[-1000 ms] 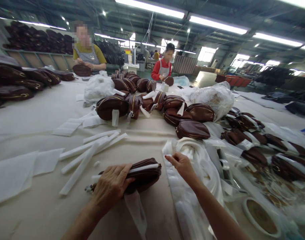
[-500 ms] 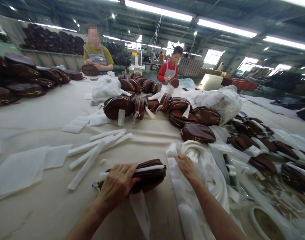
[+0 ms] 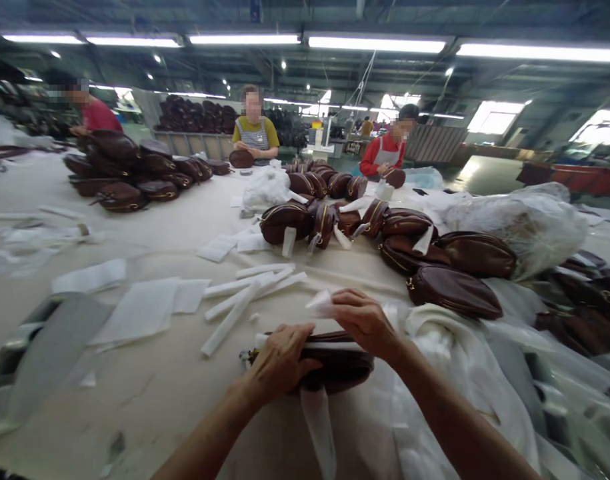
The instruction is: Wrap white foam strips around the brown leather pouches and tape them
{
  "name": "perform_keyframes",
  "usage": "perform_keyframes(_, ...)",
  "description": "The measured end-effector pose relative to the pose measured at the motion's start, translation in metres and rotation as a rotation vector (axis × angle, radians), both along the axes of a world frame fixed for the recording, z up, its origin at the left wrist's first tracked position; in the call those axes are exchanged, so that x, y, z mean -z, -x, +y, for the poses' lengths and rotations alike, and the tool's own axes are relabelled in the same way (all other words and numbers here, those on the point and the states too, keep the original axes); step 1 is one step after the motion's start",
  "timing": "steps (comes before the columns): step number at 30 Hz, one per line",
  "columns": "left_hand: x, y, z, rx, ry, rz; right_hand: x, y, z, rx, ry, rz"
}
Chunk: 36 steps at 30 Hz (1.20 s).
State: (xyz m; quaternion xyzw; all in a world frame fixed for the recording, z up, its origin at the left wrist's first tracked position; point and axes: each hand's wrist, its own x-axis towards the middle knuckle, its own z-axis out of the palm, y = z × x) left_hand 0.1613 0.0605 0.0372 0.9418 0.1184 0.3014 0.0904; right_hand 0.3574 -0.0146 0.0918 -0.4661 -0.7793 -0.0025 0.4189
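A dark brown leather bag point(image 3: 342, 370) lies on its side on the table in front of me. My left hand point(image 3: 285, 360) is closed over its left part, fingers on top and thumb along the near side. A white strip runs along the bag's upper edge, and a thin white strip point(image 3: 319, 423) hangs from its near side. Just above the bag's right half, my right hand point(image 3: 367, 321) pinches a piece of thin white wrapping sheet point(image 3: 321, 303), whose end sticks out to the left of the fingers.
Several brown bags point(image 3: 287, 223) are heaped beyond my hands, with another pile point(image 3: 129, 167) at far left. Rolled white strips point(image 3: 232, 320) and flat white sheets point(image 3: 139, 310) lie to the left. Bunched white material point(image 3: 445, 347) is at right. Co-workers handle bags across the table.
My right hand has moved left from the white material at right to above the bag, carrying a white piece. My left hand stays on the bag. The view has turned left.
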Motion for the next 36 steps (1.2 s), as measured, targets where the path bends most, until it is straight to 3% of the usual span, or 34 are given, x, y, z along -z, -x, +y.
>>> perform_keyframes(3,0.002,0.003,0.001,-0.087,0.065,0.0,0.005,0.007,0.011,-0.075,0.003,-0.172)
perform_keyframes(6,0.0,0.003,0.003,-0.048,0.13,-0.015,0.018,0.004,0.014,-0.114,0.118,-0.211)
perform_keyframes(10,0.0,0.003,0.005,0.058,0.181,-0.054,0.024,0.001,0.014,-0.147,0.292,-0.11)
perform_keyframes(15,0.002,0.006,0.003,0.097,0.157,0.019,0.025,0.001,0.018,-0.143,0.537,0.081)
perform_keyframes(23,-0.006,0.006,-0.003,0.05,0.198,0.149,0.025,0.002,0.023,-0.134,0.548,-0.072)
perform_keyframes(28,-0.005,0.005,-0.006,0.154,0.218,0.048,0.031,-0.01,0.023,-0.158,0.687,0.018)
perform_keyframes(32,-0.026,0.013,-0.008,0.229,0.319,-0.034,0.033,-0.018,0.018,-0.213,0.87,0.26)
perform_keyframes(36,-0.061,0.026,-0.007,0.227,0.676,-0.069,0.033,-0.013,0.001,-0.28,0.902,0.479)
